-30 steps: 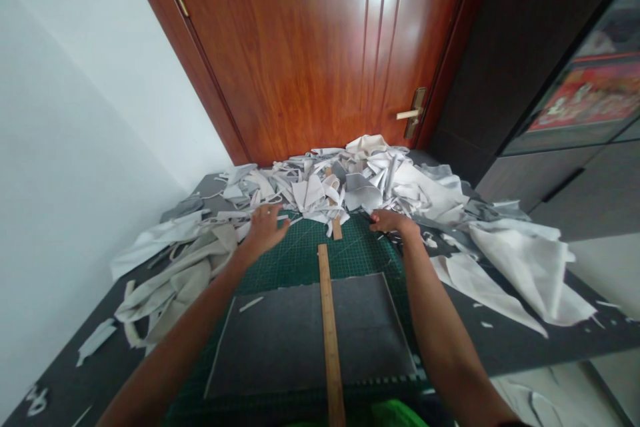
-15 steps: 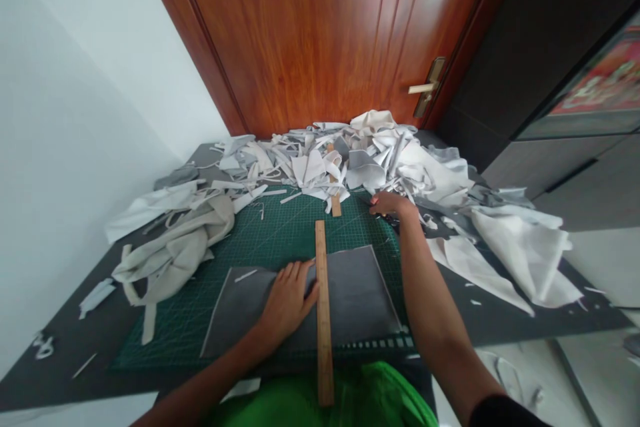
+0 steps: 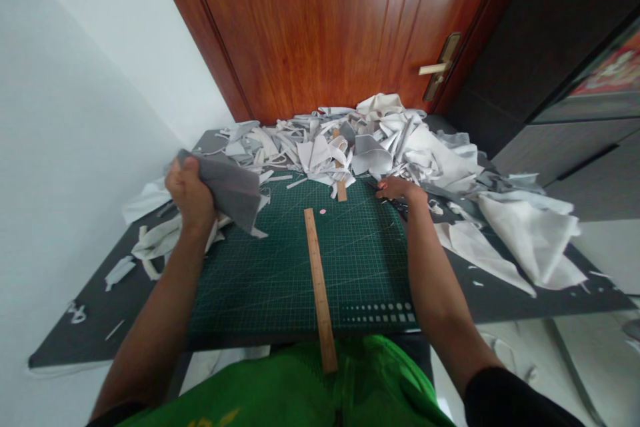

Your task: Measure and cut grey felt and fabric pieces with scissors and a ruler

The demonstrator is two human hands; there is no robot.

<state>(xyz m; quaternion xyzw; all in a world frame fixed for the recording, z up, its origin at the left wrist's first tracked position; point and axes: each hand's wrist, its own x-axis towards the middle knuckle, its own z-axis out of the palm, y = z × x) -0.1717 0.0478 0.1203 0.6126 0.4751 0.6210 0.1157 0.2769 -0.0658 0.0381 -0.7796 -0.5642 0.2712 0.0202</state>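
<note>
My left hand point(image 3: 190, 190) is closed on a grey fabric piece point(image 3: 233, 190), lifted off the table at the left above the mat. The cloth hangs to the right of my fingers, with pale shreds at its lower edge. At the mat's far right, my right hand point(image 3: 397, 188) is closed around dark scissors point(image 3: 373, 185), mostly hidden by the fingers. A wooden ruler point(image 3: 319, 280) lies slightly slanted on the green cutting mat point(image 3: 265, 280), its near end jutting over the table edge. A small pink disc point(image 3: 323, 211) rests beside the ruler's far end.
White and grey fabric scraps point(image 3: 320, 153) are heaped along the back, with a second wooden strip point(image 3: 341, 190) poking out. Larger white cloths point(image 3: 530, 233) lie to the right, and a bunched beige cloth point(image 3: 160, 243) to the left. A brown door point(image 3: 310, 27) stands behind the table.
My left hand has picked the grey fabric up off the mat and carried it left and up. The ruler has tilted, and the pink disc now shows. My right hand stays about where it was.
</note>
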